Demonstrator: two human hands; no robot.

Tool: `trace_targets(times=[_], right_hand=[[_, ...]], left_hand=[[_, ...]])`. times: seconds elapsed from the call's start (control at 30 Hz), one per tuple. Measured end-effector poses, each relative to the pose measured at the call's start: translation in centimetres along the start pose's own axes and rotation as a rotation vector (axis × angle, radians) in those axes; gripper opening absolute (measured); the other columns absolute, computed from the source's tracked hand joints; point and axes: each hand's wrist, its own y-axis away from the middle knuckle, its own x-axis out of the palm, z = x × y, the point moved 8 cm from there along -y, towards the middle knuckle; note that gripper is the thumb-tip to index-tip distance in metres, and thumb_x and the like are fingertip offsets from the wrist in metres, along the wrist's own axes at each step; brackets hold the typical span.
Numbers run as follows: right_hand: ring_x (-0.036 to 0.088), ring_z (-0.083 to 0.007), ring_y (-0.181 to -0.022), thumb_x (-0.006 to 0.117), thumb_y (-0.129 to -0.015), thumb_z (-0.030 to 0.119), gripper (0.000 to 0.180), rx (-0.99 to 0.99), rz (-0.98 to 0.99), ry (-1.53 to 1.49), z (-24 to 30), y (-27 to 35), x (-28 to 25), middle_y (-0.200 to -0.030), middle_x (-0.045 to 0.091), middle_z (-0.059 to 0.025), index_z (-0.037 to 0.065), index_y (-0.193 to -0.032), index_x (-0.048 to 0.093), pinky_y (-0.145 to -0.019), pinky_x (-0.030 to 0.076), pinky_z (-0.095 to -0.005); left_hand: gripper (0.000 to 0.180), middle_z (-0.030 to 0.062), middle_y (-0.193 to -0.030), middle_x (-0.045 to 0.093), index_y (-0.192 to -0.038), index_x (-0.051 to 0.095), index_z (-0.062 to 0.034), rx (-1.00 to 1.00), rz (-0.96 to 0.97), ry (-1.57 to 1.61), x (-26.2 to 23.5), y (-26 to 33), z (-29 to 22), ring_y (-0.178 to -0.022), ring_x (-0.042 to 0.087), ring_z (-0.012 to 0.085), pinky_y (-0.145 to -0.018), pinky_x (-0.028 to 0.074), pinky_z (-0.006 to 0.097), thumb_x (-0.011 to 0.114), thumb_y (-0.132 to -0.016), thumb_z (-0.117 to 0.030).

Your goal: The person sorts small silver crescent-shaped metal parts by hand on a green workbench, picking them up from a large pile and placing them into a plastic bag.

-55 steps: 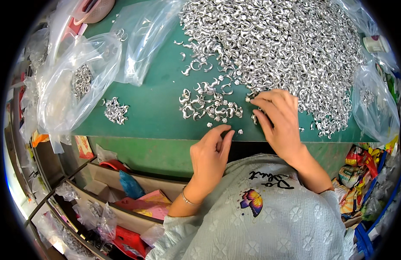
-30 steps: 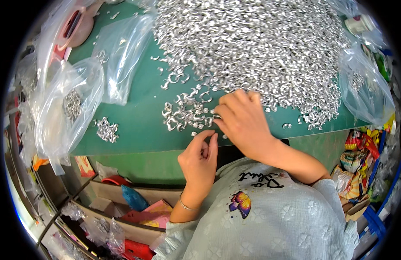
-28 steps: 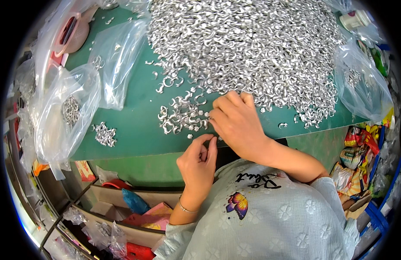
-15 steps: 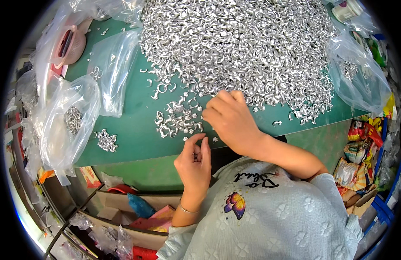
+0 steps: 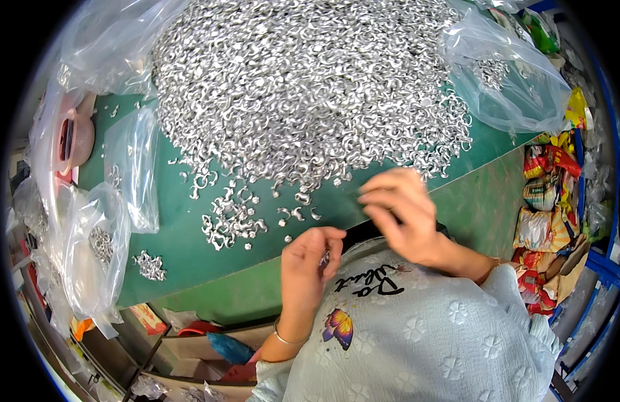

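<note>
- The left hand (image 5: 313, 258) is folded loosely closed at the table's near edge, with grey metal pieces (image 5: 325, 259) glinting between its fingers — kept there, I'd judge, as a small ready supply.
- The right hand (image 5: 402, 209) is half open, thumb and fingers parted; it is blurred, so I cannot tell whether something tiny sits at its tips.
- The great heap (image 5: 303, 94) of silvery curved pieces spreads over the table (image 5: 196, 268) beyond both hands, probably pushed back to free the near strip.
- A loose cluster (image 5: 231, 218) lies ahead and left of the left hand — apparently drawn forward for easy reach.
- A smaller pile (image 5: 150, 266) stands well apart, farther left, likely to avoid mixing.
- Clear bags lie on both sides: one (image 5: 89, 248) beyond that pile, one (image 5: 504, 80) ahead and right of the right hand.
</note>
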Motion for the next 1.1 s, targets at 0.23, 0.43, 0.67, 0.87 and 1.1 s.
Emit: trace_targets(times=[0.23, 0.43, 0.67, 0.87, 1.1], right_hand=[[0.023, -0.0433, -0.134, 0.07, -0.078, 0.026, 0.072, 0.306, 0.098, 0.476, -3.7, 3.0, -0.7, -0.145, 0.024, -0.0235, 0.002, -0.137, 0.035, -0.107, 0.018, -0.0556], [0.018, -0.0485, -0.135, 0.07, -0.078, 0.032, 0.073, 0.1, 0.213, 0.337, -1.8, 1.6, 4.0, -0.145, 0.022, -0.0272, -0.001, -0.135, 0.038, -0.107, 0.022, -0.0587], [0.02, -0.0535, -0.132, 0.072, -0.075, 0.032, 0.067, 0.023, 0.258, 0.381, -0.8, 0.6, 5.4, -0.143, 0.026, -0.0263, -0.001, -0.128, 0.048, -0.105, 0.031, -0.0555], [0.024, -0.0493, -0.131, 0.071, -0.076, 0.017, 0.057, 0.032, 0.18, 0.32, -1.2, 0.4, 4.2, -0.142, 0.029, -0.0225, 0.002, -0.126, 0.05, -0.104, 0.028, -0.0552], [0.025, -0.0438, -0.134, 0.073, -0.074, 0.03, 0.069, -0.192, 0.417, 0.479, 0.3, -2.5, 8.2, -0.143, 0.032, -0.0206, 0.003, -0.131, 0.045, -0.106, 0.027, -0.0544]], left_hand=[[0.015, 0.0092, -0.067, 0.049, -0.1, 0.064, 0.0009, 0.671, -0.186, -1.213, 4.0, -0.4, -3.3, -0.052, 0.042, 0.0146, -0.048, 0.034, 0.028, 0.055, -0.088, 0.002], [0.011, 0.0103, -0.067, 0.049, -0.093, 0.065, -0.0025, 0.661, -0.411, -1.392, 1.6, -0.1, -4.9, -0.05, 0.046, 0.0208, -0.048, 0.038, 0.033, 0.064, -0.083, 0.0], [0.012, 0.0058, -0.064, 0.04, -0.091, 0.063, -0.0028, 0.717, -0.689, -1.425, -2.3, 1.2, -7.4, -0.052, 0.038, 0.0165, -0.048, 0.034, 0.031, 0.067, -0.08, 0.0], [0.017, 0.0017, -0.063, 0.04, -0.093, 0.065, -0.002, 0.771, -0.745, -1.294, -2.1, 2.2, -7.5, -0.053, 0.035, 0.01, -0.048, 0.032, 0.025, 0.067, -0.078, 0.005], [0.017, 0.0095, -0.067, 0.052, -0.098, 0.064, -0.0043, 0.698, -0.583, -1.212, -1.5, 2.6, -4.9, -0.047, 0.048, 0.0217, -0.045, 0.04, 0.033, 0.067, -0.081, -0.003]])
